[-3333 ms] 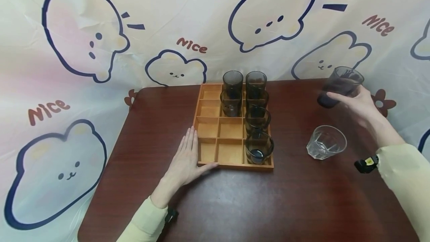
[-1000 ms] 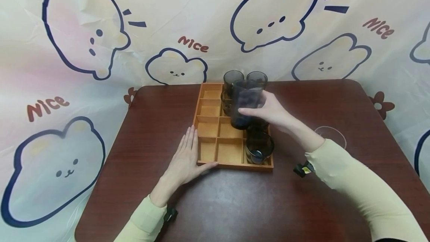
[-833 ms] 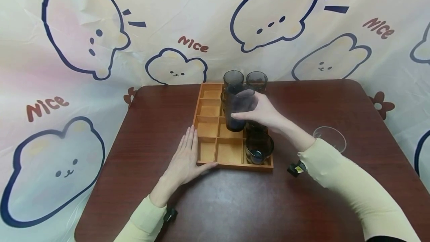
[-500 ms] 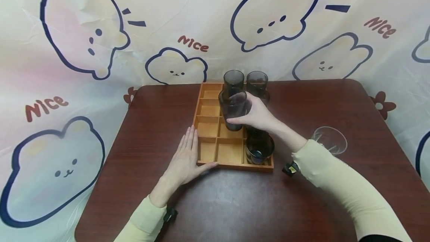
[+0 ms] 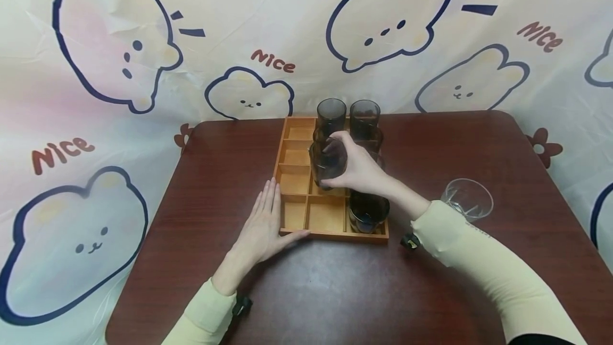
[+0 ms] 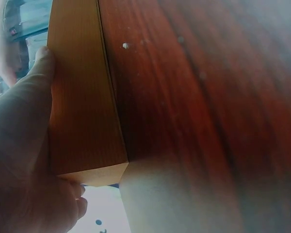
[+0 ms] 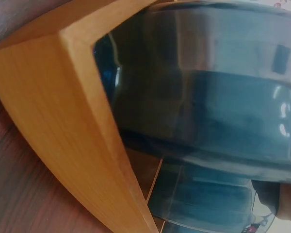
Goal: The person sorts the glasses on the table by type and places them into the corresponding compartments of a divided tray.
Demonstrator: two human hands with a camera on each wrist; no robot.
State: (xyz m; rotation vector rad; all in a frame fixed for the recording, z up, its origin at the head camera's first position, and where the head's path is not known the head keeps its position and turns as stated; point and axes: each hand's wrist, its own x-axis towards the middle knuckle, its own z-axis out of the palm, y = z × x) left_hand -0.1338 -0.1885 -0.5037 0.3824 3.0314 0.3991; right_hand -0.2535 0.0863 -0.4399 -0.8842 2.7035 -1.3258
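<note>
My right hand (image 5: 361, 168) grips a dark smoked drinking glass (image 5: 328, 163) from its right side, thumb toward the front. That glass stands in the middle column of a divided wooden tray (image 5: 335, 236), third compartment from the back; whether it touches the floor of the compartment I cannot tell. My left hand (image 5: 261, 222) lies flat along the tray's front left corner, fingers straight on the left side and thumb along the front edge. Other smoked glasses fill the right column, the front one (image 5: 369, 212) nearest me. Two more stand in the middle column, including the back one (image 5: 331, 112).
A clear glass (image 5: 468, 198) sits on the brown table (image 5: 306, 292) right of the tray, partly behind my right forearm. The tray's left column and the front middle compartment (image 5: 326, 214) hold nothing. A printed cloth (image 5: 306, 31) hangs behind the table.
My right hand has brought the smoked glass from the table's right side over to the tray and lowered it into the middle column. My left hand has stayed at the corner.
</note>
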